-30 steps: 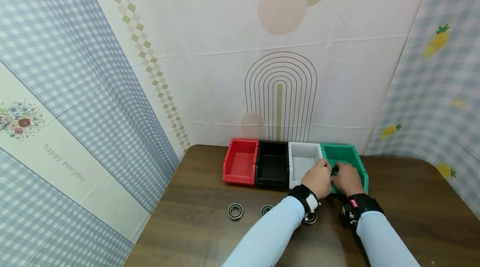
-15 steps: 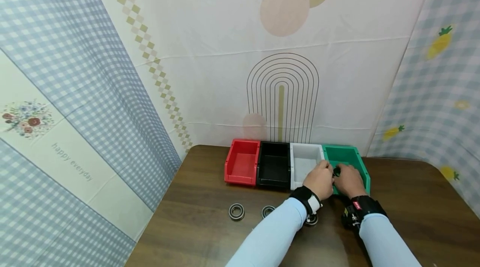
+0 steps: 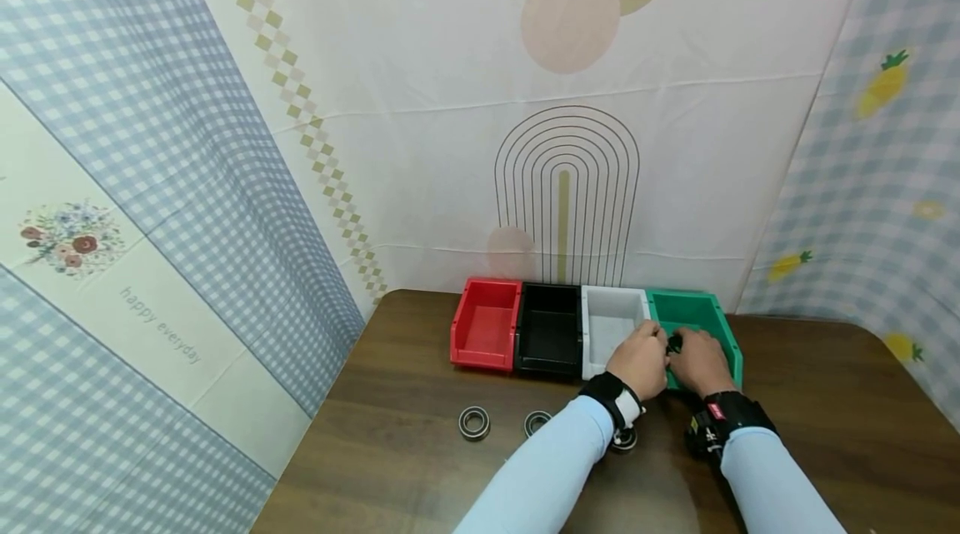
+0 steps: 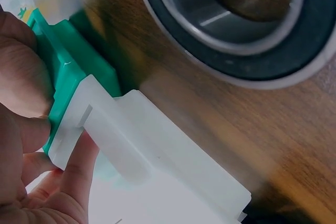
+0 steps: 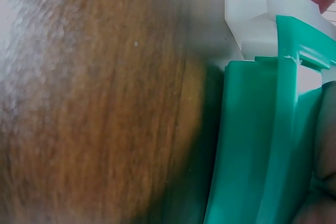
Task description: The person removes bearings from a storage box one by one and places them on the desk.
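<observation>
My left hand [image 3: 637,360] pinches the adjoining walls of the white bin [image 4: 173,145] and the green bin [image 4: 63,74] at their front; one finger reaches inside the white bin. My right hand [image 3: 699,361] has curled fingers inside the green bin, close beside the left hand. A dark spot shows between its thumb and fingers; I cannot tell whether it holds something. In the right wrist view, the right fingers [image 5: 328,140] are partly hidden behind the green wall. A ball bearing [image 4: 236,59] lies on the table close by the left wrist.
A black bin [image 3: 549,330] and a red bin [image 3: 486,326] continue the row to the left. Two more bearings lie in front: one bearing [image 3: 474,423] at left, another bearing [image 3: 536,421] partly behind the left sleeve. A patterned cloth [image 3: 435,184] hangs behind the brown table [image 3: 390,451].
The head view has shifted slightly, so the scene sits a little further right. Both hands keep their places at the white and green bins.
</observation>
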`<state>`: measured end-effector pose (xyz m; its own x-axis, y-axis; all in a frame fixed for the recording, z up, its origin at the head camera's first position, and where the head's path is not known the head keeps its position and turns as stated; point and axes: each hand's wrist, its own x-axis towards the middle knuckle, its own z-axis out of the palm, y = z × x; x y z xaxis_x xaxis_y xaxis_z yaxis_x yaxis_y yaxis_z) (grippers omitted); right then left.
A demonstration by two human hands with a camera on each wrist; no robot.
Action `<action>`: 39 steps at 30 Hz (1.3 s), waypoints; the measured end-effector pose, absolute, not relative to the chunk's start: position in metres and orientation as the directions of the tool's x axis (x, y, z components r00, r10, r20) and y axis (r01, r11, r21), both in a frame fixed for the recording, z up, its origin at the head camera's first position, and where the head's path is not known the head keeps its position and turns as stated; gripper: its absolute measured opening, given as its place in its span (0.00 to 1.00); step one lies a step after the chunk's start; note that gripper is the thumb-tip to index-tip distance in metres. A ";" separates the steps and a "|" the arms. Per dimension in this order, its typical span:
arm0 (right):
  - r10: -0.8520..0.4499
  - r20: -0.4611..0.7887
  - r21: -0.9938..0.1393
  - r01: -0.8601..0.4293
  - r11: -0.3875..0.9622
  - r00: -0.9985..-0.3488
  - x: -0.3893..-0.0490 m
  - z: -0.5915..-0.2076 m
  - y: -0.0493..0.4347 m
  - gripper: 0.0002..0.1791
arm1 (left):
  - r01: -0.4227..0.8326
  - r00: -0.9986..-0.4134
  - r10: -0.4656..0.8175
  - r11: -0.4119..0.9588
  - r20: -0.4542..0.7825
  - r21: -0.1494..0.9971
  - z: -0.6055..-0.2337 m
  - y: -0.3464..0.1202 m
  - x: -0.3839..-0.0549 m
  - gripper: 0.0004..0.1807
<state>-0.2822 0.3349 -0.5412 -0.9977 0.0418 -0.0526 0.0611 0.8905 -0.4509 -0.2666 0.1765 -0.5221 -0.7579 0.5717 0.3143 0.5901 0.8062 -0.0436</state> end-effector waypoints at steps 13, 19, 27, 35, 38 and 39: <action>0.041 -0.038 -0.461 0.054 0.886 -0.998 -0.280 -0.544 0.336 0.35 | 0.588 -0.769 0.570 0.808 0.290 -0.026 -0.513 0.173 -0.258 0.10; 0.042 -0.036 -0.459 0.054 0.887 -0.998 -0.279 -0.546 0.335 0.35 | 0.585 -0.772 0.568 0.811 0.284 -0.033 -0.515 0.173 -0.259 0.09; 0.052 -0.040 -0.457 0.065 0.887 -0.998 -0.282 -0.546 0.334 0.35 | 0.580 -0.772 0.569 0.813 0.283 -0.052 -0.515 0.174 -0.261 0.10; 0.044 -0.008 -0.464 0.043 0.885 -0.999 -0.284 -0.546 0.334 0.34 | 0.580 -0.765 0.576 0.810 0.289 -0.080 -0.514 0.172 -0.262 0.19; 0.044 0.015 -0.466 0.032 0.884 -0.999 -0.282 -0.546 0.334 0.33 | 0.584 -0.764 0.574 0.810 0.294 -0.063 -0.515 0.173 -0.262 0.18; 0.044 0.023 -0.466 0.028 0.885 -0.999 -0.282 -0.547 0.334 0.32 | 0.584 -0.765 0.573 0.810 0.295 -0.056 -0.515 0.173 -0.262 0.16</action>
